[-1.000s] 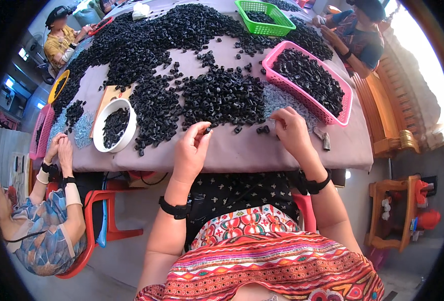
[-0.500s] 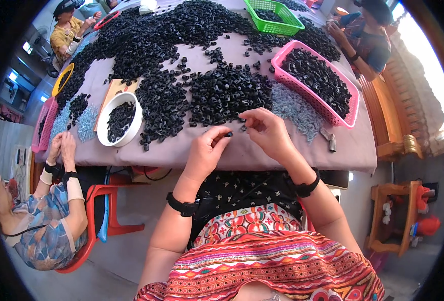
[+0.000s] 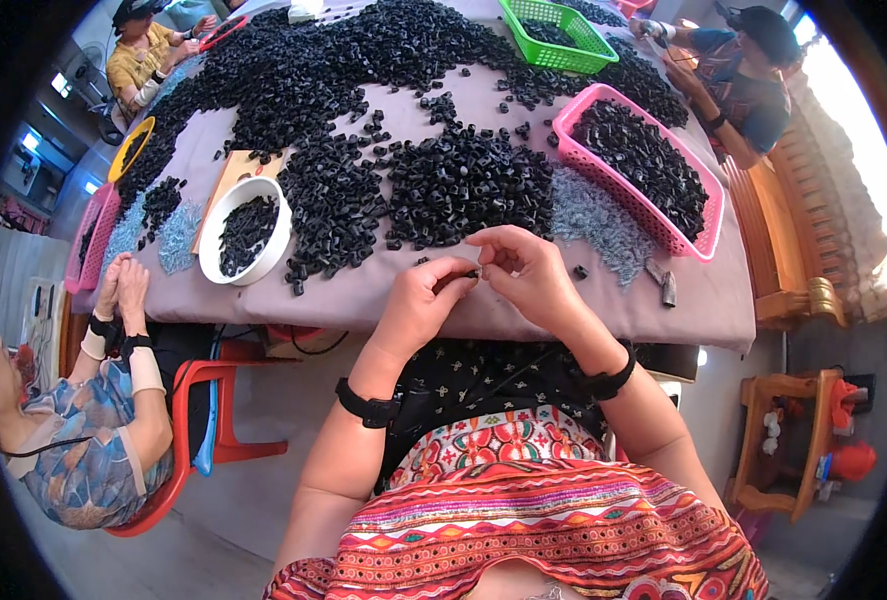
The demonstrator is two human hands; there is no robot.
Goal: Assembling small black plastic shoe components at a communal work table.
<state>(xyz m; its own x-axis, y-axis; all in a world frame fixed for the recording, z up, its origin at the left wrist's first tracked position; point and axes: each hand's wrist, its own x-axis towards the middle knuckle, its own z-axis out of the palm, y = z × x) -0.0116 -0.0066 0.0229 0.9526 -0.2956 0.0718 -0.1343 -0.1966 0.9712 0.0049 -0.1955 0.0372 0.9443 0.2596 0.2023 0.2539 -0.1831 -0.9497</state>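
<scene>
Pinched between the thumb and fingers of my left hand (image 3: 415, 303) is a small black plastic part (image 3: 476, 273). My right hand (image 3: 531, 278) meets it there, thumb and forefinger closed; whatever they grip is too small to make out. Both hands are above the near side of the table. Just beyond them lies a heap of black plastic parts (image 3: 468, 190). To the right of that heap spreads a pile of small clear bluish pieces (image 3: 600, 222).
A white bowl (image 3: 281, 232) of black pieces stands on a wooden board (image 3: 211, 222) at left. At right is a pink basket (image 3: 711, 232), with a green basket (image 3: 563, 58) farther back. Co-workers sit around the table (image 3: 403, 285), one on a red chair (image 3: 225, 420).
My hands have come together, bringing the right fingers to the black part in my left. A loose black part now shows on the cloth to the right of my right hand.
</scene>
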